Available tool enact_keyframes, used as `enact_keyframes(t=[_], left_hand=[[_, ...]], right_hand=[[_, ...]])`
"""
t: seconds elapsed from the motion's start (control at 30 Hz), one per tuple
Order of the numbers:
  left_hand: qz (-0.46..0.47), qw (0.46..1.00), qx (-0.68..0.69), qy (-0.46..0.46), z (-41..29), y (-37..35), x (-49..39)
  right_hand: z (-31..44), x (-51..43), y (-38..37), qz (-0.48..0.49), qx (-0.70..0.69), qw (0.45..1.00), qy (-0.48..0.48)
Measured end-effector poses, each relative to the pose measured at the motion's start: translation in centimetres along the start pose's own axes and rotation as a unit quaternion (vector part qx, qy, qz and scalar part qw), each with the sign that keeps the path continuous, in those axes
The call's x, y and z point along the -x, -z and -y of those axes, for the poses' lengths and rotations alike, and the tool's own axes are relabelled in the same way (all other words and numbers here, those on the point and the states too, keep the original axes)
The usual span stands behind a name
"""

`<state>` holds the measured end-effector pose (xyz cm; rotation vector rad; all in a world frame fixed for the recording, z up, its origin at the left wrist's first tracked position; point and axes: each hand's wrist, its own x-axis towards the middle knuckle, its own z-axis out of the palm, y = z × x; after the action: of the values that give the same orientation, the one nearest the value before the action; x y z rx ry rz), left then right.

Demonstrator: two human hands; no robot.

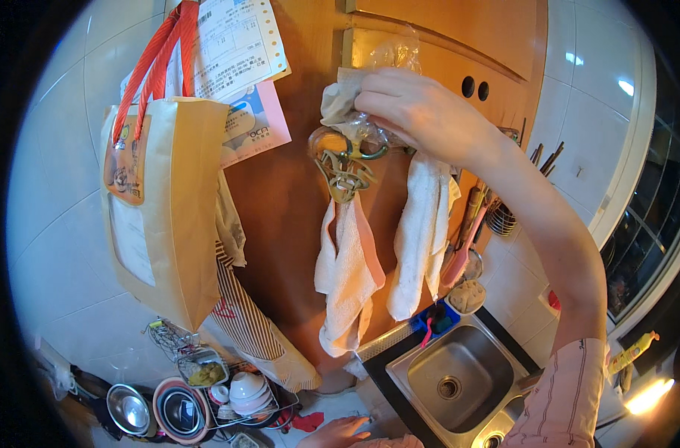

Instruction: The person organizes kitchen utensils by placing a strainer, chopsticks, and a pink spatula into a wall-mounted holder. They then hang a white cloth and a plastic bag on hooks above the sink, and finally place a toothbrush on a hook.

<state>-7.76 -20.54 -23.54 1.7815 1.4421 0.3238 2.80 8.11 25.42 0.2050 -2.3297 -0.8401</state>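
Note:
My right hand (398, 103) is raised against the wooden cabinet side, its fingers curled over a crinkled clear plastic bag (396, 53). A pale, crumpled cloth-like piece (340, 98) sits at my fingertips; its exact kind is unclear. Just below hang an olive hair claw clip (342, 176) and a dark green ring-shaped band (373, 152). Lower down, a pink-and-white towel (348, 274) and a white towel (421, 235) hang side by side. At the bottom edge, my left hand (340, 434) is partly cut off, its fingers apart and nothing seen in it.
A paper gift bag (166, 213) with red rope handles hangs left, near papers bearing writing (239, 45). A striped apron (256, 319) hangs beneath. A steel sink (460, 381) lies lower right. Bowls (247, 392) and basins (180, 411) stand lower left. Utensils (468, 224) hang right.

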Motion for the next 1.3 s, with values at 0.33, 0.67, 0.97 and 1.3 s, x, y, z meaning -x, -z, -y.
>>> enact_keyframes(t=[0.33,0.67,0.97,1.3], left_hand=[[0.082,0.988,0.115,0.063,-4.2,4.3,-0.7],[0.047,0.994,0.093,-0.01,-2.8,2.2,-2.3],[-0.011,0.995,0.072,-0.074,-1.4,-0.1,-4.6],[0.014,0.991,0.116,-0.059,-0.7,0.0,-4.7]], right_hand=[[-1.8,2.7,1.1,0.046,0.038,0.998,-0.021],[-3.0,5.0,0.6,0.007,0.056,0.998,-0.028],[-3.2,6.1,1.5,0.091,0.073,0.988,-0.102],[-1.5,2.4,0.5,0.05,-0.004,0.997,-0.057]])
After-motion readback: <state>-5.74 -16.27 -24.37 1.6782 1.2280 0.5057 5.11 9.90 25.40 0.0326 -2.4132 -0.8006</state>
